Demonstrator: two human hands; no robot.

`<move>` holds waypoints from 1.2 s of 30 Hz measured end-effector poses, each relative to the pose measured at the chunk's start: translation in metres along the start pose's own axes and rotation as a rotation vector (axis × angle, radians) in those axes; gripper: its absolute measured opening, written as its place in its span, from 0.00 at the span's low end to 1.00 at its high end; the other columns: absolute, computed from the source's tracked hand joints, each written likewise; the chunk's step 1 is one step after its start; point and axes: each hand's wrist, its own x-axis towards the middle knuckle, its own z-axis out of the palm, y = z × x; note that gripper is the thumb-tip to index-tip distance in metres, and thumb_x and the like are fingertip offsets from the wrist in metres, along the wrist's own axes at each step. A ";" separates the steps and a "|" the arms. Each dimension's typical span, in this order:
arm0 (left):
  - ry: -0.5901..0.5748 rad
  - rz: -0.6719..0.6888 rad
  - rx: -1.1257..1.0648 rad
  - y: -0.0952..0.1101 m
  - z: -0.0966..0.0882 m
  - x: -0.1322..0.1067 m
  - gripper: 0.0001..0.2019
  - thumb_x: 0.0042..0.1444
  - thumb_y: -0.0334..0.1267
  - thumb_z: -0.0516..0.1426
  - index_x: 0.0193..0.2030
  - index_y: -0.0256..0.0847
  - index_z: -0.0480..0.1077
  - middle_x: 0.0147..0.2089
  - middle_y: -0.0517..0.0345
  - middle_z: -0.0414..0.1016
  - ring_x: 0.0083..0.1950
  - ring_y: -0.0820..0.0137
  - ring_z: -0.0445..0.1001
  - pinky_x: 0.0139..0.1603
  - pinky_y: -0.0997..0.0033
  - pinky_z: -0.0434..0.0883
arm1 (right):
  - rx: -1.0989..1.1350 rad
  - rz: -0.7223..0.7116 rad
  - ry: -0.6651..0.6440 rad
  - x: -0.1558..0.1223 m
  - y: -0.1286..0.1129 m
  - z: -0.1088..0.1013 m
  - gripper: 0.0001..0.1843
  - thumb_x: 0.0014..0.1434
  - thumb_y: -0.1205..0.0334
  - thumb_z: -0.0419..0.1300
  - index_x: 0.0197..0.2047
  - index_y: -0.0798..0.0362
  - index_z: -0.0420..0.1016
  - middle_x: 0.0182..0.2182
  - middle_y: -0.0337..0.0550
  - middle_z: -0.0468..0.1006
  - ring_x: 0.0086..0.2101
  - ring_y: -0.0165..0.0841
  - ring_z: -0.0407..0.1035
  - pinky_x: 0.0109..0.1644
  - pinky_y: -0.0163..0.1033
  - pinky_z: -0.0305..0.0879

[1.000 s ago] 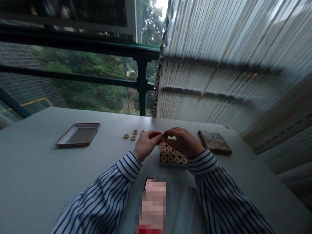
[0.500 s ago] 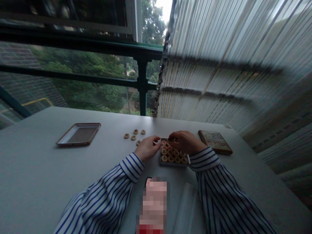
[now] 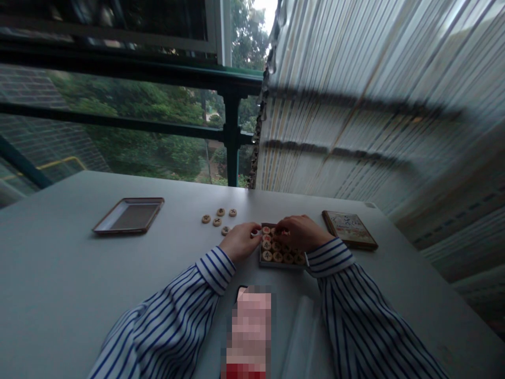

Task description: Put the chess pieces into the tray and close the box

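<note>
An open shallow box holds rows of round wooden Chinese chess pieces, some with red characters and some with dark ones. My right hand reaches over the back of the box, its fingers bent down on a piece in the back row and partly hiding it. At the box's left rim is my left hand, thumb and fingers curled together; whatever lies between the fingertips is too small to make out. Several loose Chinese chess pieces lie on the table beyond my left hand, one partly behind it.
An empty tray-like lid lies at the left of the white table. To the right sits a flat box with a printed top. A phone and a clear plastic sleeve are near me. Railing and a curtain stand behind.
My right fingers have shifted slightly right and down over the back row, uncovering red pieces at the box's left side. My left hand stays by the rim. The view has shifted a little.
</note>
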 end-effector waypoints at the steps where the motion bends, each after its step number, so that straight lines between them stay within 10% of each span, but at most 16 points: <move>1: 0.001 0.002 0.000 0.000 0.000 0.000 0.17 0.51 0.41 0.51 0.46 0.37 0.69 0.42 0.52 0.75 0.40 0.68 0.73 0.41 0.73 0.67 | 0.001 -0.007 0.003 0.000 0.000 0.001 0.18 0.54 0.49 0.50 0.43 0.47 0.73 0.37 0.44 0.76 0.39 0.36 0.69 0.39 0.37 0.58; 36: 0.010 0.032 0.001 0.000 0.000 -0.001 0.17 0.50 0.42 0.51 0.45 0.40 0.70 0.42 0.52 0.74 0.42 0.66 0.72 0.41 0.72 0.66 | 0.072 -0.032 -0.019 0.000 0.001 0.003 0.15 0.54 0.54 0.51 0.43 0.44 0.73 0.40 0.43 0.74 0.39 0.35 0.68 0.41 0.38 0.57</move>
